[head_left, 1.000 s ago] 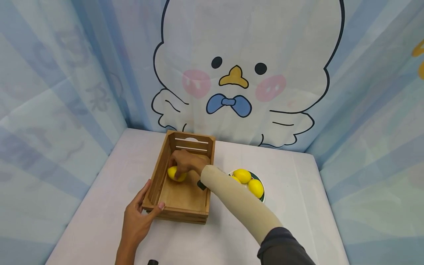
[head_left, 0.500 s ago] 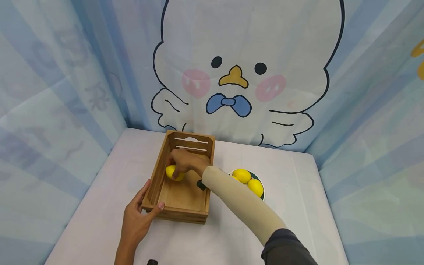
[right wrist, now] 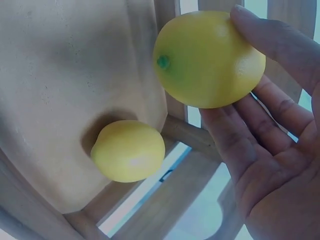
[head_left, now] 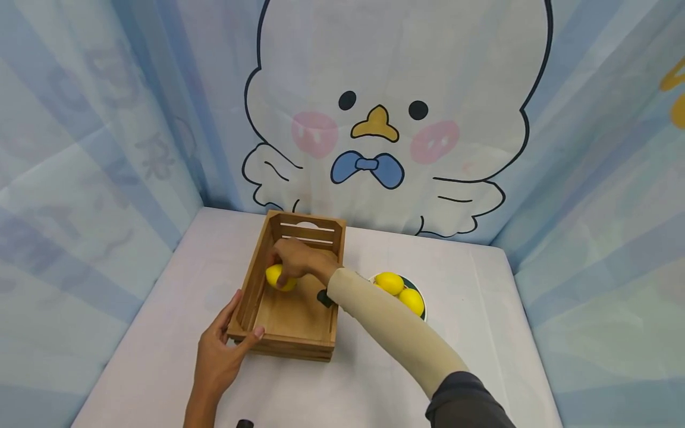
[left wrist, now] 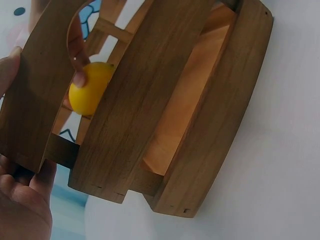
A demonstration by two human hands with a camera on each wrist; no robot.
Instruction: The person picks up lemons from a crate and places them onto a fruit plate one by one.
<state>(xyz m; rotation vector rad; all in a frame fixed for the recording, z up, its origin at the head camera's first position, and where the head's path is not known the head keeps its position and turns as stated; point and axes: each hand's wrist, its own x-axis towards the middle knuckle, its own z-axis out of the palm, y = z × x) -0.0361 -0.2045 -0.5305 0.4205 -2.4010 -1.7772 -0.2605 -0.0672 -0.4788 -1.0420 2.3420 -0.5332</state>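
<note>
In the head view a slatted wooden crate (head_left: 299, 326) sits on the white table. My left hand (head_left: 218, 359) grips its near left corner, thumb over the front rim and fingers along the left side. Inside the crate, my right hand (head_left: 298, 258) holds a yellow lemon (head_left: 275, 277) near the left wall. The right wrist view shows that lemon (right wrist: 205, 60) pinched between thumb and fingers, above the crate floor. Lower there, a second lemon (right wrist: 129, 151) lies in a corner of the crate; the right hand hides it from the head view.
Right of the crate is a round plate (head_left: 425, 315) with a white rim, bearing several lemons (head_left: 411, 302), partly hidden by the right forearm (head_left: 396, 330). A patterned curtain (head_left: 374, 202) closes off the table's back and sides. A small black object (head_left: 245, 424) shows at the bottom edge.
My right hand, with the lemon in it, has shifted slightly left and toward the back inside the crate. The left hand keeps its grip on the corner.
</note>
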